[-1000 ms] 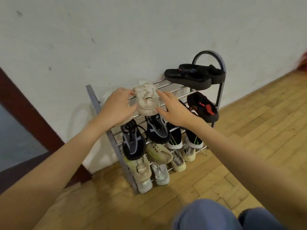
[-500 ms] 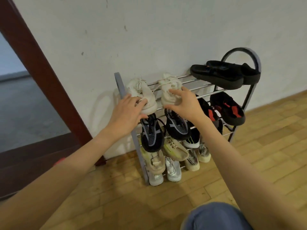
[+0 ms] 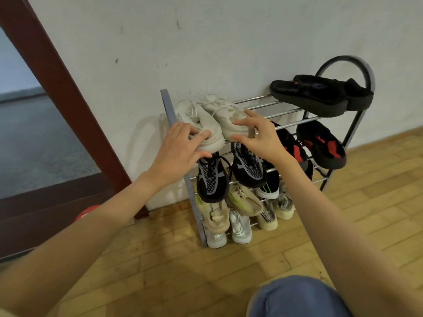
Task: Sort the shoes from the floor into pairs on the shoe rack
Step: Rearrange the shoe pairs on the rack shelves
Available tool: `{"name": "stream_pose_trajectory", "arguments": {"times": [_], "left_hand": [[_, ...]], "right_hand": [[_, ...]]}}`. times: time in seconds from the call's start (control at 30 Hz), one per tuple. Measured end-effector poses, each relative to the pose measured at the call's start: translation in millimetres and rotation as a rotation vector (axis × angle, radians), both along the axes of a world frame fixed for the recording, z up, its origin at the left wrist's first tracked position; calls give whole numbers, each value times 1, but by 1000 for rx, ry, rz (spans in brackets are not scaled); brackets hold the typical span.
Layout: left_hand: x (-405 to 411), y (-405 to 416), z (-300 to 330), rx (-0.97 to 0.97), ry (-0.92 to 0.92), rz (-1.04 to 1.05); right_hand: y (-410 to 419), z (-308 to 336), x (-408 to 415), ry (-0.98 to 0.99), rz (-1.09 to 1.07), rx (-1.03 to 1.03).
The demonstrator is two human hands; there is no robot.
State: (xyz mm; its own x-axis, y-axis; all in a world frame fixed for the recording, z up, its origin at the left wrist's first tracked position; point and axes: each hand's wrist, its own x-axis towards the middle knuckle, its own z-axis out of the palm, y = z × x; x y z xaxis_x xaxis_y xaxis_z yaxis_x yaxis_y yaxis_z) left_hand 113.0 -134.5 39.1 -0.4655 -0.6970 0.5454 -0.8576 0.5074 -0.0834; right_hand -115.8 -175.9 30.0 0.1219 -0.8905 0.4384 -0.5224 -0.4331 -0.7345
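We have both hands on the cream pair at the left end of the rack's [image 3: 166, 104] top shelf. Our left hand [image 3: 180, 147] curls over the heel of the left cream shoe [image 3: 196, 117], fingers on top and thumb under its sole. Our right hand [image 3: 258, 136] spreads over the heel of the right cream shoe [image 3: 226, 113], fingers bent round it and thumb at the sole edge. The two shoes lie side by side, touching, toes toward the wall [image 3: 229, 42].

At the right end of the same shelf sit the black sandals [image 3: 320, 94], well apart from our hands. One shelf down, the black mesh trainers [image 3: 229, 172] lie just under our wrists, with the black-and-red pair [image 3: 320, 145] to their right. Lower shelves hold beige, white and pale yellow shoes, partly hidden behind the ones above. A brown door frame [image 3: 68, 94] stands left of the rack; our knee [image 3: 295, 296] in blue cloth shows at the bottom, above the wooden floor [image 3: 160, 271].
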Motion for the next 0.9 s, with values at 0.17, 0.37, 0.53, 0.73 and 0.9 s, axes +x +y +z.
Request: {"name": "stream_pose_trajectory", "arguments": {"times": [0.17,0.37,0.53,0.73,0.9], "left_hand": [[-1,-1,-8,0,22,-15],[-13,19,-40,-131,327,26],[-24,55,-92,-123,589,142],[-26,77,-130,396,841,383],[-31,65,-140,876,1107,558]], "right_hand": [[0,-1,0,-23,49,13],[17,-15,3,22,4,-121],[31,-51,-10,102,-345,-365],[31,-89,-30,247,-444,288],[32,-102,-32,88,-337,792]]}}
